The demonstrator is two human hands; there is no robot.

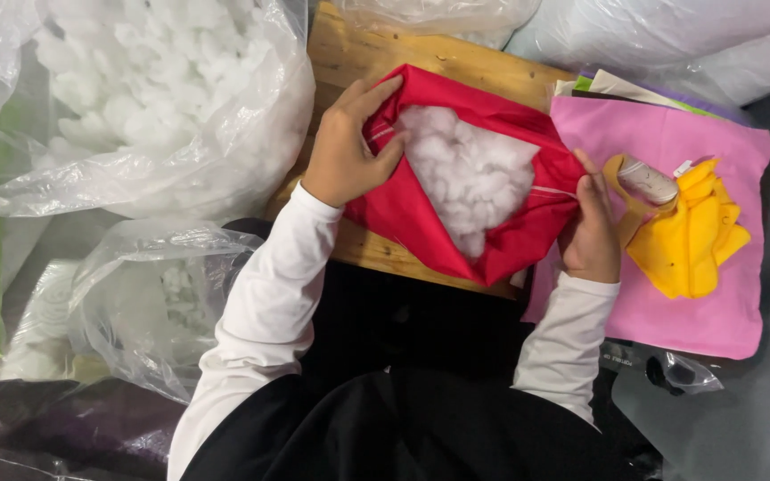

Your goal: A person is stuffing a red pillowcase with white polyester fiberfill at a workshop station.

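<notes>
Now both hands, left hand [342, 147] and right hand [592, 227], clamped on the stuffed red cover [421, 223].

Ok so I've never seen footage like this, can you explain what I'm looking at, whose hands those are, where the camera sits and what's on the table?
There is no machine here: a person works with bare hands, and the one picture comes from a camera worn on the head, looking down. The left hand and the right hand each grip an edge of a red fabric cover, holding it open over the white stuffing inside. It rests on a wooden board. On the left lies a clear plastic bag of white stuffing. On the right lies a pink fabric piece, with a folded yellow cloth on top.
</notes>
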